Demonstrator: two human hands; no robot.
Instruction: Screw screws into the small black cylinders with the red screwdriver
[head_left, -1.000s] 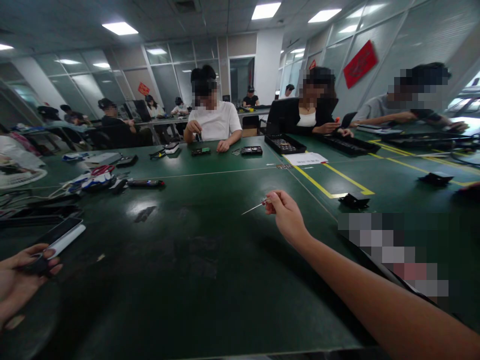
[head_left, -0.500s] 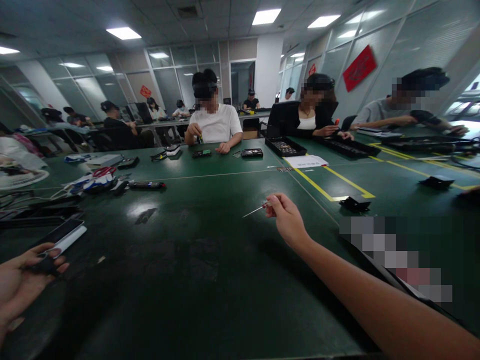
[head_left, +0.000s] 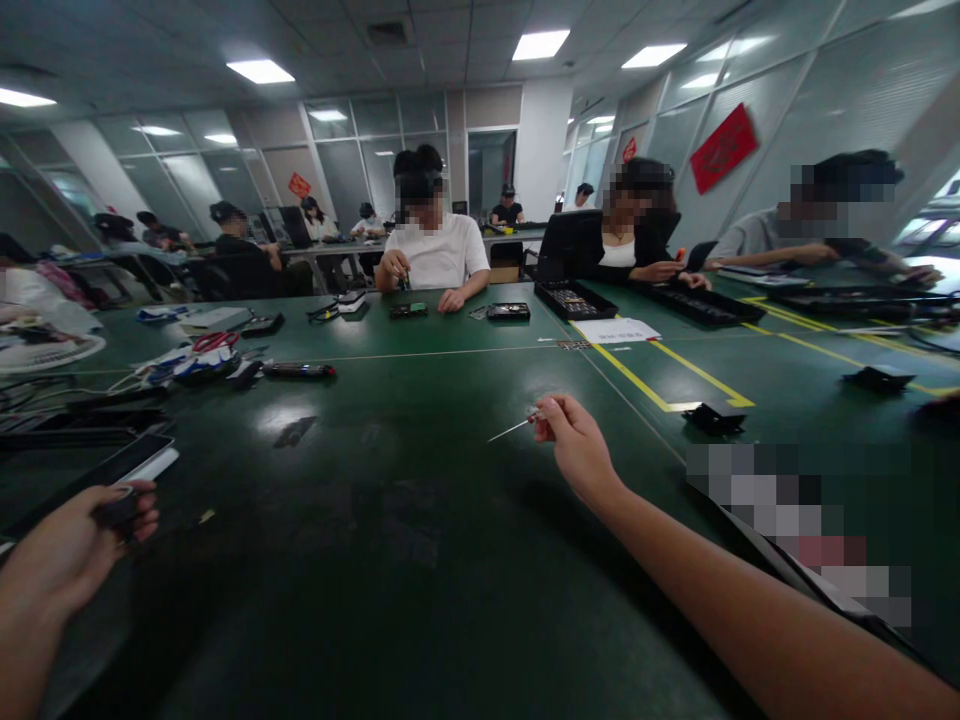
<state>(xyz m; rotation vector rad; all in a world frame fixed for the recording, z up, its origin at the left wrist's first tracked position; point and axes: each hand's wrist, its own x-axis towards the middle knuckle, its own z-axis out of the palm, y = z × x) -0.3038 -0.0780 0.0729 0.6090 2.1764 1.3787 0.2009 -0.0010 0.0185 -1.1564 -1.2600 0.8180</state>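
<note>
Two hands were at work over the green table. The right hand, near the table's middle, stayed pinched on a thin screwdriver, its tip pointing left, scarcely shifted. The left hand, at the left edge, had curled tighter around a small dark thing beside the phone, so the work looked paused. What that thing was could not be made out; a blurred patch hid the right edge.

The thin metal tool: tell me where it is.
The thin metal tool is pinched in the right hand, mid-table, pointing left above the green mat.
</note>
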